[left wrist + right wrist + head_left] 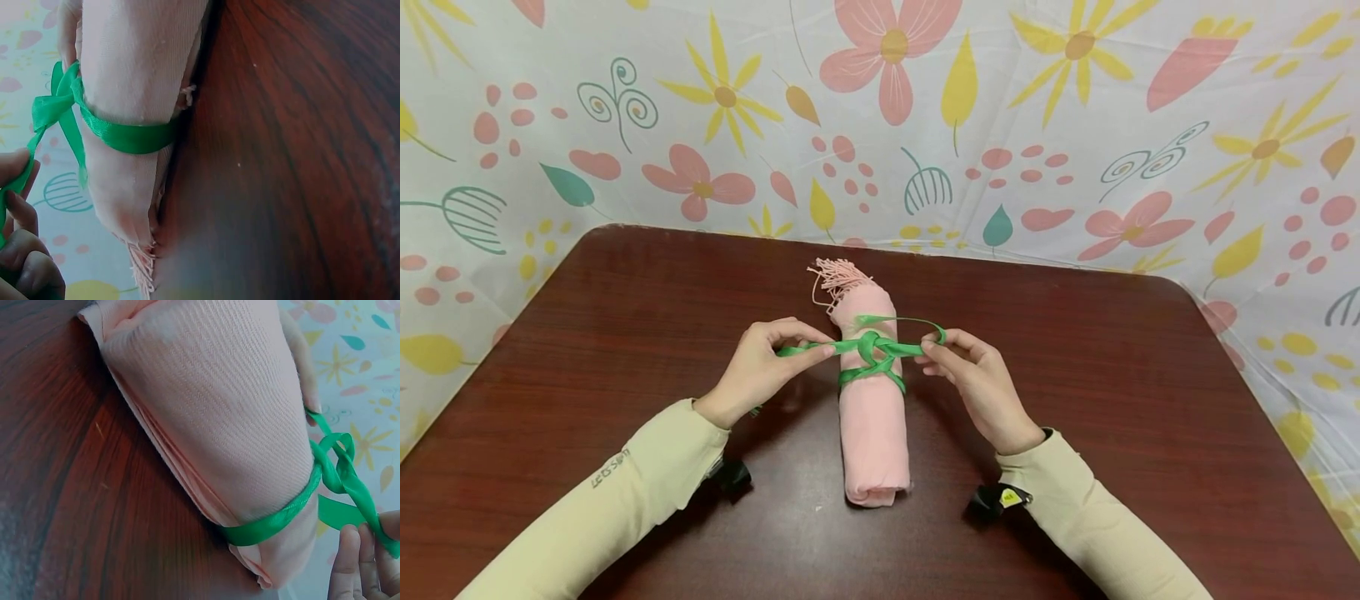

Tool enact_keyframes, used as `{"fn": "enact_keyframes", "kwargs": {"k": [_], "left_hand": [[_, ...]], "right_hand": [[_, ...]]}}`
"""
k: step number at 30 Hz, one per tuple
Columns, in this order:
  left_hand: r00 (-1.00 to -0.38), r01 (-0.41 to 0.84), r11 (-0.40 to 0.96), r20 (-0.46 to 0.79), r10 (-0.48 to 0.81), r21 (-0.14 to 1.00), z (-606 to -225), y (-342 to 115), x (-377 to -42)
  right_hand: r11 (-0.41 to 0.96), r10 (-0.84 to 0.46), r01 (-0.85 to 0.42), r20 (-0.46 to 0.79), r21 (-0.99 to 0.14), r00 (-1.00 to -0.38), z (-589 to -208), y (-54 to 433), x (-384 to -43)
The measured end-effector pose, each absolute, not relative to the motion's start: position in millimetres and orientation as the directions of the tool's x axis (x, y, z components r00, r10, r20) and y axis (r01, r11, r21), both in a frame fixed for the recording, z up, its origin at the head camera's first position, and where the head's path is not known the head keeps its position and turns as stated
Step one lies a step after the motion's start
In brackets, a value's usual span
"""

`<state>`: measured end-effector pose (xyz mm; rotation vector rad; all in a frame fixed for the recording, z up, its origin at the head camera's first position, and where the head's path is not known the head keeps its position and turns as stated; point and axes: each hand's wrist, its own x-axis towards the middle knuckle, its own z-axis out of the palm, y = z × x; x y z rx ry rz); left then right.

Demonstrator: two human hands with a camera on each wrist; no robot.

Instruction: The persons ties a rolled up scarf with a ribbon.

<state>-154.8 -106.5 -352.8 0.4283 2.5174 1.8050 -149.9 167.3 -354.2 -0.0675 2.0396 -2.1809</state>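
A rolled pink scarf [874, 433] with fringe at its far end lies lengthwise on the table. Round its middle runs a green ribbon [871, 371], crossed on top with a loose loop above the crossing. My left hand [766, 362] pinches one ribbon end between thumb and fingers, left of the roll. On the other side, my right hand [973, 379] pinches the opposite end, and a thin tail of ribbon curves above the scarf. In the left wrist view the ribbon band [134, 136] lies flat against the scarf's side. The right wrist view shows the twisted knot [331, 465] standing off the roll.
The dark brown wooden table [647, 317] spreads out on both sides of the roll. Behind it hangs a white cloth [925, 179] printed with flowers and leaves. Black wrist devices [730, 479] sit under both cream sleeves [617, 500].
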Motion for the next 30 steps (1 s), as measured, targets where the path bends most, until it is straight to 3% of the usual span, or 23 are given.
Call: {"fn": "enact_keyframes", "kwargs": {"k": [12,20,30], "left_hand": [[-0.953,0.261,0.339,0.185,0.24,0.904,-357.3,-111.8,-155.9],[-0.96,0.179,0.324,0.093,0.264,0.929,-357.6,-115.9,-154.8],[-0.945,0.159,0.241,0.077,0.319,0.958,-358.7,-120.0,-153.8]], "right_hand": [[-0.05,-0.136,0.094,-0.086,-0.994,-0.987,-354.5,176.3,-149.4],[-0.04,-0.128,0.092,-0.087,-0.995,-0.988,-354.1,181.0,-149.1],[-0.037,-0.115,0.095,-0.09,-0.995,-0.989,-351.9,188.6,-147.1]]}}
